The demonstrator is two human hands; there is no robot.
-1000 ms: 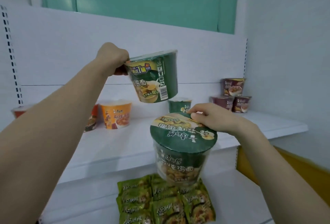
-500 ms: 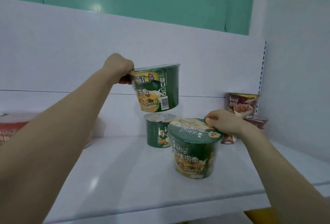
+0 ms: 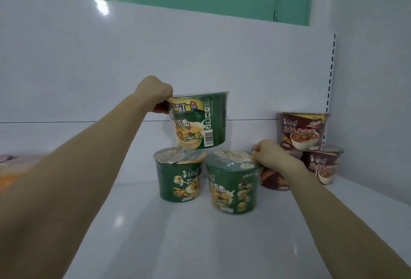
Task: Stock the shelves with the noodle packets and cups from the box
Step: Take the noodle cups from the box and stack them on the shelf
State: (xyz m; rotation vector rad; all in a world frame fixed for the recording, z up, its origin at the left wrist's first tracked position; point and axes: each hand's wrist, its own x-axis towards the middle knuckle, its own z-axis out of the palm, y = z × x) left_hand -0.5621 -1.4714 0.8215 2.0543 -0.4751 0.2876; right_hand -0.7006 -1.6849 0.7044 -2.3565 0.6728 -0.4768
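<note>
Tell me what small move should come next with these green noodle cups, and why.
Probably lower the raised green cup in the left hand onto the two below. It hangs just above the left green cup, the right green cup seems to stand beside it with the right hand pinching its rim, and the maroon cups nearby are stacked that way.

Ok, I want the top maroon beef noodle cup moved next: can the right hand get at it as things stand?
Probably, once freed. The right hand pinches the lid rim of a green chicken noodle cup; the top maroon beef noodle cup sits just beyond it, with nothing between them.
</note>
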